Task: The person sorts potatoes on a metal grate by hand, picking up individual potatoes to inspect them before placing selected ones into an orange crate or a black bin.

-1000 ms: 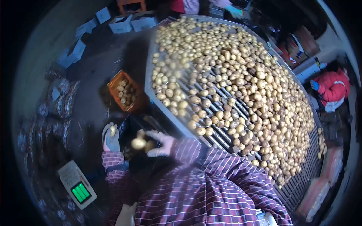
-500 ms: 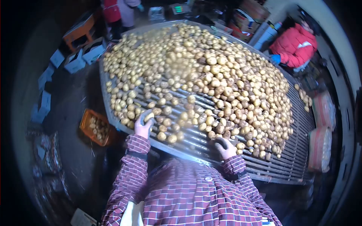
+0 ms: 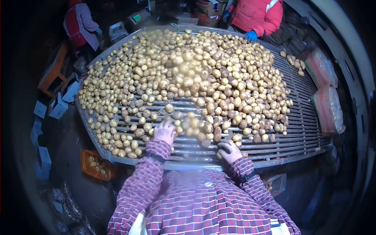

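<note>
The left hand (image 3: 164, 132), gloved, lies palm down on the near edge of the potatoes (image 3: 196, 78), its fingers stretched out and touching a few loose ones; it grips nothing that shows. The right hand (image 3: 229, 150), also gloved, rests at the front rim of the slatted desk (image 3: 301, 137), fingers curled around a dark patch. Whether that is a potato or the glove itself I cannot tell.

The potatoes cover most of the desk, heaped thickest toward the far side. An orange crate (image 3: 96, 164) with a few potatoes stands on the floor below the left edge. Filled sacks (image 3: 329, 109) lie along the right side. Across the desk stands a person in a red jacket (image 3: 256, 15).
</note>
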`<control>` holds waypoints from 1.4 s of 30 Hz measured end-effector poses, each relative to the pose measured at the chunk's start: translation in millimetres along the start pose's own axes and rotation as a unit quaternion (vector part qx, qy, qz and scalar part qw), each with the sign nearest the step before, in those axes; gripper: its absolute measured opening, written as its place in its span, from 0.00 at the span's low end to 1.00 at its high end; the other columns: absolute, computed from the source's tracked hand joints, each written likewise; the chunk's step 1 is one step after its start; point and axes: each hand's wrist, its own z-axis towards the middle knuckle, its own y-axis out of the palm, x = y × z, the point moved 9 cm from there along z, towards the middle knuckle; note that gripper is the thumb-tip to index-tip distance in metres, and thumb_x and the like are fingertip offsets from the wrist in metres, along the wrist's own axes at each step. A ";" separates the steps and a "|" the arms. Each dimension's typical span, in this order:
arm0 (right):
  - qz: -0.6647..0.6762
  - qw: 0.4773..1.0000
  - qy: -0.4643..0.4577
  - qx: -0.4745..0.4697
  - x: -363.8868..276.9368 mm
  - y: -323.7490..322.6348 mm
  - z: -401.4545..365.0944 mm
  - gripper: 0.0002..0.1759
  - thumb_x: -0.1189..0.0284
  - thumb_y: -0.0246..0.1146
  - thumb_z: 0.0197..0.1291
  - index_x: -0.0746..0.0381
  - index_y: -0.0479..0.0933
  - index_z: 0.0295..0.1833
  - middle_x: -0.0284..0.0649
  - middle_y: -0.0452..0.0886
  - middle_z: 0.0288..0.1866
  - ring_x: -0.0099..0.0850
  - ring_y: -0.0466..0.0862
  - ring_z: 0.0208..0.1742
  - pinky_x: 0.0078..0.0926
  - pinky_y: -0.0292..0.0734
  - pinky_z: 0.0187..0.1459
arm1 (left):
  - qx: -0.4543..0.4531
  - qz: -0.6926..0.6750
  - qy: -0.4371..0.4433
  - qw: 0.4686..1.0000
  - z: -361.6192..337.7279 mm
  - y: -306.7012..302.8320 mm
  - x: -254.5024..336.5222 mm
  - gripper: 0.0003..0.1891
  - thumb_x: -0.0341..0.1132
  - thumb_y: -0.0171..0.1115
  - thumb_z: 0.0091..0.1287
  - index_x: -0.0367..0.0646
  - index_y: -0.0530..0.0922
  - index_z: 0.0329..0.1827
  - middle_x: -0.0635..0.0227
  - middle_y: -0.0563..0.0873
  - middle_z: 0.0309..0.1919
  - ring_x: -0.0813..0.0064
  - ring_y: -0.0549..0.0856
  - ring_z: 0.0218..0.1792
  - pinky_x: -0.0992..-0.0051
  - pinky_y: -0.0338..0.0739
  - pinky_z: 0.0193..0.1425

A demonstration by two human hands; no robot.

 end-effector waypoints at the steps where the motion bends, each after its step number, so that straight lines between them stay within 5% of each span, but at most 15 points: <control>1: -0.010 0.999 0.040 0.008 8.3 -4.1 5.9 0.17 0.67 0.67 0.56 0.58 0.80 0.52 0.44 0.78 0.56 0.41 0.76 0.60 0.36 0.71 0.61 | -0.029 0.003 -0.038 0.999 -7.8 2.2 -8.5 0.16 0.34 0.62 0.57 0.55 0.80 0.50 0.66 0.73 0.62 0.61 0.73 0.62 0.58 0.68 0.62; 6: -0.129 0.986 -0.017 0.106 -6.8 -24.1 71.3 0.24 0.63 0.66 0.57 0.56 0.76 0.59 0.44 0.75 0.60 0.44 0.75 0.60 0.39 0.68 0.63 | 0.081 0.008 -0.028 0.996 -37.9 2.4 -35.5 0.22 0.37 0.66 0.54 0.53 0.78 0.55 0.64 0.76 0.58 0.58 0.75 0.58 0.56 0.65 0.65; 12: -0.335 0.925 0.006 -0.181 -89.2 81.8 116.9 0.45 0.42 0.61 0.56 0.50 0.57 0.75 0.50 0.58 0.75 0.47 0.58 0.76 0.69 0.44 0.69 | 0.075 -0.032 -0.067 0.994 -37.7 8.2 -42.8 0.30 0.39 0.69 0.52 0.51 0.75 0.62 0.62 0.76 0.60 0.59 0.71 0.63 0.56 0.59 0.71; 15: -0.284 0.941 -0.135 -0.128 -129.8 103.2 98.4 0.45 0.45 0.63 0.55 0.50 0.57 0.75 0.54 0.56 0.75 0.52 0.56 0.75 0.70 0.44 0.69 | 0.088 -0.050 -0.071 0.992 -35.3 5.4 -43.7 0.30 0.40 0.68 0.52 0.50 0.75 0.62 0.62 0.77 0.58 0.58 0.72 0.62 0.55 0.58 0.71; 18: -0.171 0.942 -0.193 -0.212 -139.3 91.6 91.8 0.36 0.52 0.63 0.57 0.52 0.65 0.70 0.49 0.64 0.71 0.43 0.68 0.69 0.54 0.59 0.68 | 0.085 -0.035 -0.059 0.994 -35.0 3.2 -38.2 0.30 0.40 0.68 0.52 0.50 0.75 0.62 0.62 0.77 0.58 0.59 0.72 0.62 0.55 0.58 0.71; 22: -0.175 0.984 0.020 -0.033 -72.3 2.9 159.5 0.30 0.56 0.63 0.59 0.55 0.69 0.65 0.47 0.66 0.69 0.43 0.72 0.65 0.38 0.69 0.63 | 0.084 -0.016 -0.044 0.995 -36.2 7.8 -38.2 0.28 0.39 0.68 0.51 0.49 0.78 0.59 0.61 0.77 0.57 0.57 0.71 0.62 0.55 0.58 0.71; 24: -0.180 0.981 0.003 0.073 -44.6 -13.0 170.0 0.25 0.56 0.63 0.59 0.55 0.74 0.59 0.46 0.68 0.66 0.45 0.72 0.63 0.42 0.70 0.60 | 0.090 -0.024 -0.044 0.995 -35.4 7.2 -39.1 0.26 0.39 0.67 0.51 0.49 0.79 0.57 0.62 0.77 0.57 0.56 0.71 0.62 0.54 0.58 0.71; 26: -0.330 0.942 0.017 -0.059 -31.6 20.3 179.1 0.22 0.59 0.62 0.58 0.53 0.74 0.58 0.48 0.69 0.62 0.44 0.72 0.61 0.46 0.71 0.59 | 0.072 -0.022 -0.048 0.996 -33.6 6.3 -36.9 0.26 0.40 0.67 0.51 0.50 0.79 0.57 0.62 0.77 0.57 0.56 0.70 0.63 0.54 0.57 0.71; 30: -0.219 0.959 0.087 -0.156 -40.8 41.5 151.8 0.20 0.65 0.61 0.59 0.55 0.74 0.58 0.47 0.73 0.59 0.44 0.71 0.64 0.43 0.69 0.63 | 0.079 -0.024 -0.049 0.995 -34.6 13.8 -44.0 0.25 0.40 0.66 0.52 0.52 0.79 0.56 0.64 0.77 0.57 0.57 0.69 0.64 0.53 0.56 0.72; 32: -0.247 0.954 -0.082 -0.147 -50.0 57.8 125.9 0.30 0.56 0.63 0.59 0.50 0.67 0.66 0.43 0.69 0.65 0.43 0.69 0.66 0.42 0.68 0.65 | 0.068 -0.022 -0.049 0.996 -32.8 15.6 -46.0 0.25 0.40 0.66 0.52 0.52 0.79 0.56 0.65 0.77 0.57 0.57 0.69 0.64 0.53 0.55 0.72; 33: -0.180 0.965 -0.176 -0.079 -68.2 39.1 114.6 0.30 0.57 0.63 0.59 0.51 0.68 0.67 0.45 0.72 0.63 0.45 0.74 0.63 0.39 0.71 0.63 | 0.064 -0.023 -0.051 0.996 -31.2 17.0 -46.3 0.25 0.41 0.66 0.52 0.52 0.79 0.56 0.65 0.77 0.57 0.57 0.69 0.64 0.53 0.55 0.72; 37: -0.041 0.994 0.045 0.094 -35.2 -73.7 150.0 0.24 0.61 0.61 0.59 0.58 0.74 0.60 0.51 0.79 0.54 0.47 0.79 0.54 0.39 0.74 0.59 | 0.061 -0.024 -0.056 0.996 -31.8 17.6 -47.4 0.27 0.40 0.67 0.52 0.56 0.78 0.59 0.64 0.76 0.59 0.58 0.69 0.64 0.53 0.56 0.72; 38: -0.080 0.974 -0.025 0.209 -6.8 -83.0 161.4 0.24 0.61 0.60 0.58 0.57 0.74 0.60 0.51 0.76 0.57 0.47 0.76 0.59 0.40 0.71 0.60 | 0.083 -0.031 -0.044 0.995 -32.0 16.0 -46.3 0.25 0.41 0.68 0.52 0.52 0.79 0.56 0.65 0.77 0.57 0.58 0.69 0.64 0.53 0.56 0.72; 40: -0.181 0.977 0.055 -0.101 6.0 -47.9 175.6 0.30 0.61 0.61 0.58 0.51 0.67 0.67 0.50 0.69 0.65 0.46 0.72 0.64 0.41 0.68 0.65 | 0.065 -0.027 -0.054 0.996 -30.9 14.3 -44.7 0.25 0.42 0.68 0.53 0.52 0.79 0.56 0.65 0.77 0.57 0.58 0.69 0.64 0.53 0.56 0.72; 42: -0.367 0.925 0.030 -0.094 -13.7 -23.6 159.1 0.34 0.62 0.62 0.58 0.48 0.64 0.71 0.48 0.62 0.72 0.46 0.69 0.68 0.41 0.65 0.69 | 0.055 -0.028 -0.058 0.996 -31.5 14.3 -45.1 0.25 0.42 0.68 0.53 0.52 0.79 0.57 0.65 0.77 0.57 0.59 0.69 0.64 0.53 0.55 0.72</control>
